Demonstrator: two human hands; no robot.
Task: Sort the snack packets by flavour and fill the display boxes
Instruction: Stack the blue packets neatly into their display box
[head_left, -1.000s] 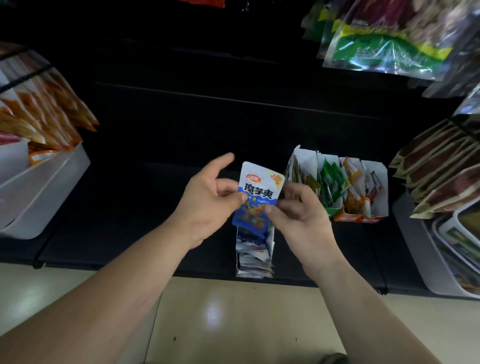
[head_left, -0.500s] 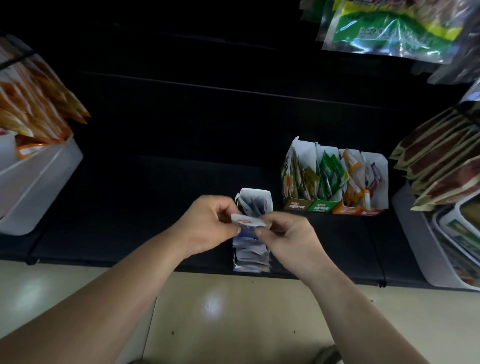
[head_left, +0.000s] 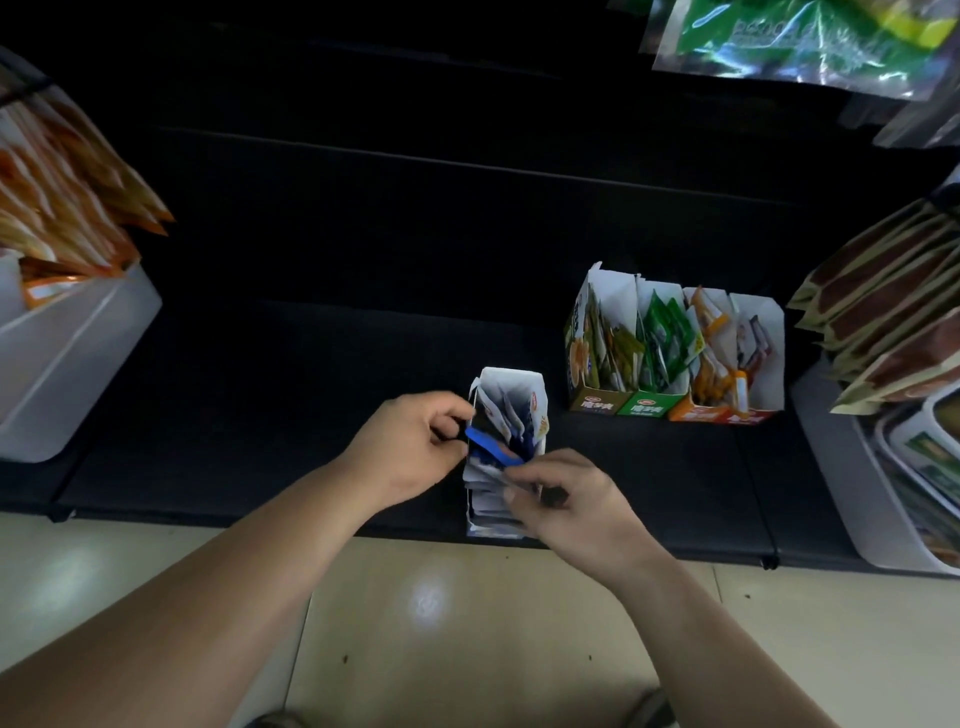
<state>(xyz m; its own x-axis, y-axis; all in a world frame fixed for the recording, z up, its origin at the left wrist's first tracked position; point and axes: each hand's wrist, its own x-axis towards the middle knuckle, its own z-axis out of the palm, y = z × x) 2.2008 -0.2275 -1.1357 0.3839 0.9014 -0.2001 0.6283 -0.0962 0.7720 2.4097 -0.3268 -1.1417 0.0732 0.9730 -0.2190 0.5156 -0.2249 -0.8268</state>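
A narrow white display box (head_left: 511, 379) with several blue-and-white snack packets stands at the front edge of the black shelf (head_left: 311, 374). A blue packet (head_left: 491, 448) lies almost flat across the box's open top. My left hand (head_left: 410, 444) pinches its left end and my right hand (head_left: 566, 499) pinches its right end, just over the box's near half. To the right stand further display boxes side by side (head_left: 675, 410), with olive, green, orange and red packets.
A white bin (head_left: 67, 358) of orange packets sits at the left. At the right, a white tray (head_left: 841, 467) carries brown packets and other packs. Clear bags with green labels (head_left: 789, 36) hang at the top right. Pale floor tiles lie below the shelf edge.
The blue packet was upright between both hands above the box. Both hands have lowered it and turned it flat, down to the box's top. The view has tilted downward.
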